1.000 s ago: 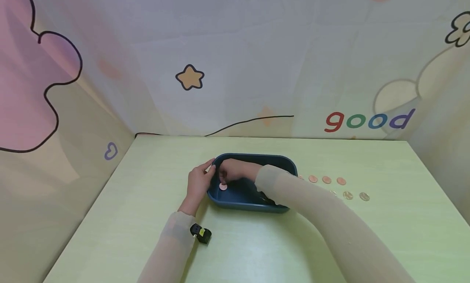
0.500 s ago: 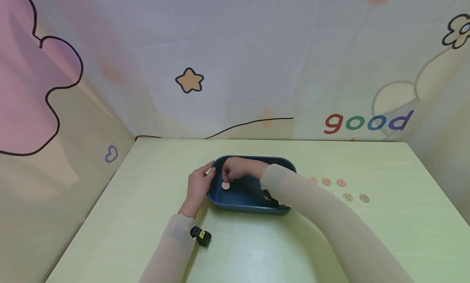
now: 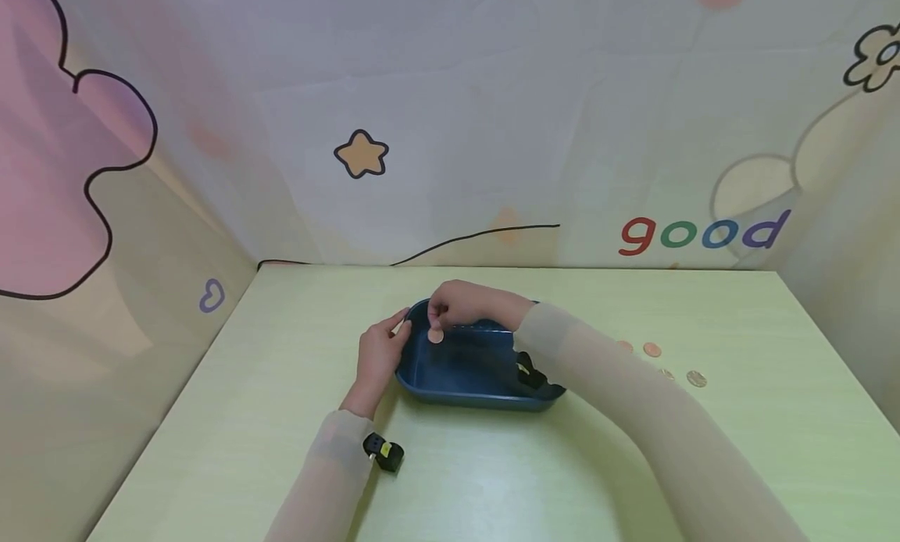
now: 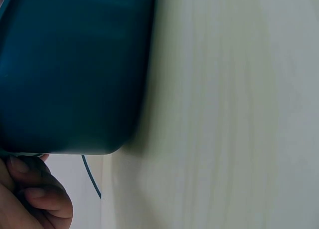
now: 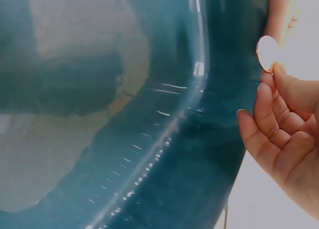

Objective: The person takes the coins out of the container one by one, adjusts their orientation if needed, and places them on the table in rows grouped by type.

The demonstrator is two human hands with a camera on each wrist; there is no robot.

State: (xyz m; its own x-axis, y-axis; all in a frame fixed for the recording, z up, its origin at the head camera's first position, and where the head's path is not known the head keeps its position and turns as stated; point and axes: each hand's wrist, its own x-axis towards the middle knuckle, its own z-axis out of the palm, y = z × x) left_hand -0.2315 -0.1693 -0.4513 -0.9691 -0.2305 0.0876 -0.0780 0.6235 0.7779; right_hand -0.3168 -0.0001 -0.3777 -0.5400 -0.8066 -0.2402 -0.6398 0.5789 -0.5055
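Note:
A dark blue tray (image 3: 464, 362) with rounded corners stands on the table. At its left end my left hand (image 3: 380, 354) holds the rim between thumb and fingers; in the left wrist view its fingers (image 4: 47, 199) are curled by the tray's edge. Over the tray's far left part, my right hand (image 3: 457, 301) pinches a copper-coloured coin (image 3: 436, 336) by its edge. The right wrist view shows the coin (image 5: 268, 53) tilted between thumb and forefinger, the other fingers loosely bent. The tray's bottom (image 5: 60, 89) reflects light in that view.
Right of the tray lie several coins in two rows: copper-coloured ones such as this coin (image 3: 652, 349) behind, duller ones such as this coin (image 3: 696, 379) in front. My right sleeve (image 3: 619, 394) hides part of them. A printed cloth wall (image 3: 450, 136) rises behind the table.
My right hand has lifted from low inside the tray and shifted slightly right, carrying the coin up. Its sleeve now covers more of the coins. The left hand stays on the tray.

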